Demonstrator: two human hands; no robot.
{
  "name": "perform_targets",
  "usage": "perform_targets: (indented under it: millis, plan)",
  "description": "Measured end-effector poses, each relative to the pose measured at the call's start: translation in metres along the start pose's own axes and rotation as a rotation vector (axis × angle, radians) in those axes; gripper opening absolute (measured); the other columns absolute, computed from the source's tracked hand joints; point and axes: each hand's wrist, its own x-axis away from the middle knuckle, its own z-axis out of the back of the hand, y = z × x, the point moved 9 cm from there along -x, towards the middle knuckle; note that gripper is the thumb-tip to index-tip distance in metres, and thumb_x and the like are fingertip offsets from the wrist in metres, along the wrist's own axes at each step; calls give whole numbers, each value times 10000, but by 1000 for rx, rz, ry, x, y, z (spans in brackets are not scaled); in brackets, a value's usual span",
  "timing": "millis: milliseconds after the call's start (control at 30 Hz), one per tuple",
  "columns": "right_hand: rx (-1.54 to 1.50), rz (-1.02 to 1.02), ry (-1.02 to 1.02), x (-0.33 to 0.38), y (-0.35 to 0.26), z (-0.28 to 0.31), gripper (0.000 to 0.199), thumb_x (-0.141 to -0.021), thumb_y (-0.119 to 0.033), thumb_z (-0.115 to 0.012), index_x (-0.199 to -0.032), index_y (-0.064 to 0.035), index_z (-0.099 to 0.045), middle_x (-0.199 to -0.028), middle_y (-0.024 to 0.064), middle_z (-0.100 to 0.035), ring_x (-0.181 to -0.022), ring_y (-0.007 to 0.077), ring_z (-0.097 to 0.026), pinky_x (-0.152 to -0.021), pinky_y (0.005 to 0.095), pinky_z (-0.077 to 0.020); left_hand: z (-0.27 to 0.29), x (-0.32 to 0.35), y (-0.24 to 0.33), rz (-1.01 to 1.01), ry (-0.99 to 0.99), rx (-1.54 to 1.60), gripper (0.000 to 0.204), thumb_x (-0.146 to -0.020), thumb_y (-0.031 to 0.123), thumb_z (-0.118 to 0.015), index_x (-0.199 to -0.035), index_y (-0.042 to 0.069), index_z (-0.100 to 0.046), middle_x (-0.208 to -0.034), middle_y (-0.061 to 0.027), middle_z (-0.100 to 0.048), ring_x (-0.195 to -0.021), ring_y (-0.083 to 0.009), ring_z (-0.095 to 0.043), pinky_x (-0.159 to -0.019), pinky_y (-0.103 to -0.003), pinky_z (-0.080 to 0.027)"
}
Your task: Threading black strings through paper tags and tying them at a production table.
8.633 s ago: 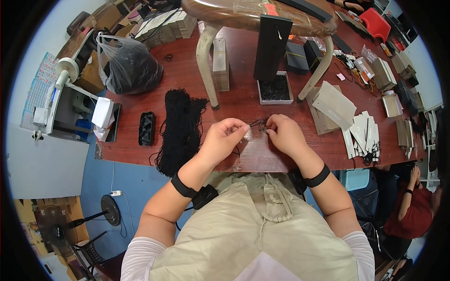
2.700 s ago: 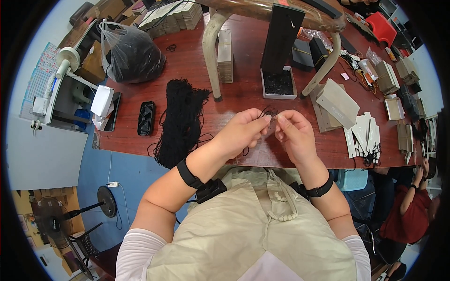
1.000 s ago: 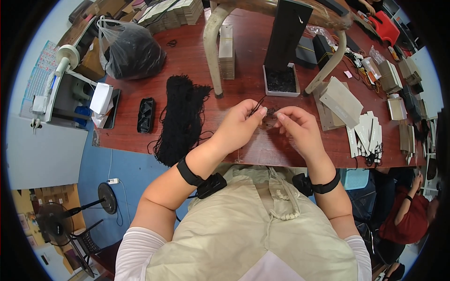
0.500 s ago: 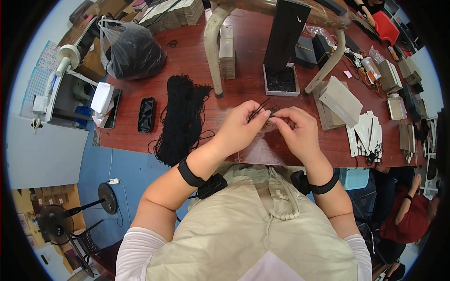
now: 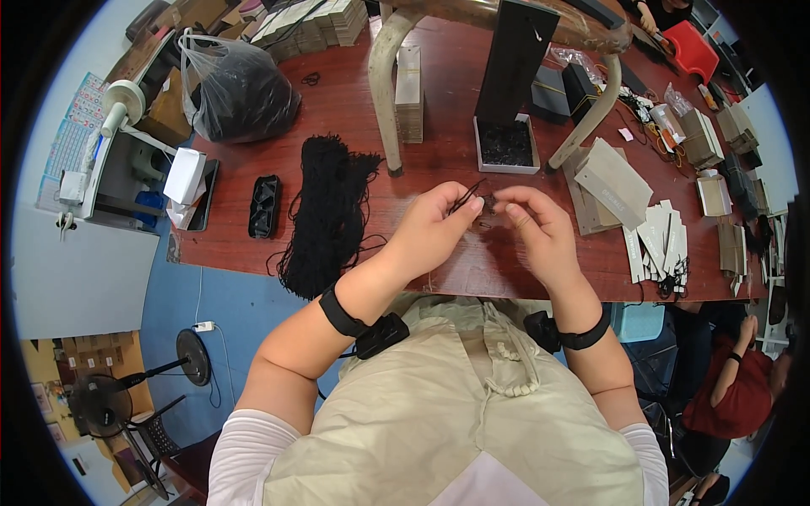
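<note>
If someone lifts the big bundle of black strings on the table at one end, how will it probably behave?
The bundle of black strings would likely be floppy: loose strands already stray from its lower end over the table edge. It probably sags and sheds strands if lifted at one end. It looks light for its size and is unlikely to roll, as it lies flat and spread out.

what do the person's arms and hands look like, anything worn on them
Both hands are bare, no gloves or rings visible. The left hand has a black band at the wrist with a small black box strapped just behind it. The right hand has a matching black band and box. Forearms are bare; short white ribbed sleeves cover the upper arms.
</note>
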Motion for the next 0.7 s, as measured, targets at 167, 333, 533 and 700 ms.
perform_targets:
  millis: [167,333,533,700]
  plan:
    - [-230,-60,-183,0,4,-19,102,-864,-31,-599,-955,-7,-638,-856,8,-639,-800,96,-581,-720,239,-476,-4,0,0,-24,-61,84,99,-948,180,-543,-926,85,-558,-670,94,-452,-532,10,-347,-453,-165,-276]
    - [-269,-208,-222,4,20,-19,65,-855,-26,-617,-916,-21,-638,-804,-5,-622,-723,60,-560,-649,211,-459,-5,1,0,-12,-73,74,100,-948,178,-543,-918,83,-554,-697,82,-466,-536,7,-349,-450,-165,-270]
    - [-459,-300,-275,5,28,-21,68,-856,-23,-614,-922,-27,-600,-802,-7,-594,-695,51,-525,-616,200,-431,-9,2,-6,64,-157,197,123,-944,202,-548,-906,85,-547,-729,57,-470,-537,0,-326,-454,-164,-243]
    - [-749,-255,-275,4,21,-27,131,-869,-5,-584,-977,-49,-523,-870,10,-576,-726,64,-506,-648,206,-430,-17,6,-11,209,-243,354,143,-944,225,-549,-905,87,-544,-728,53,-456,-539,-3,-295,-460,-165,-215]
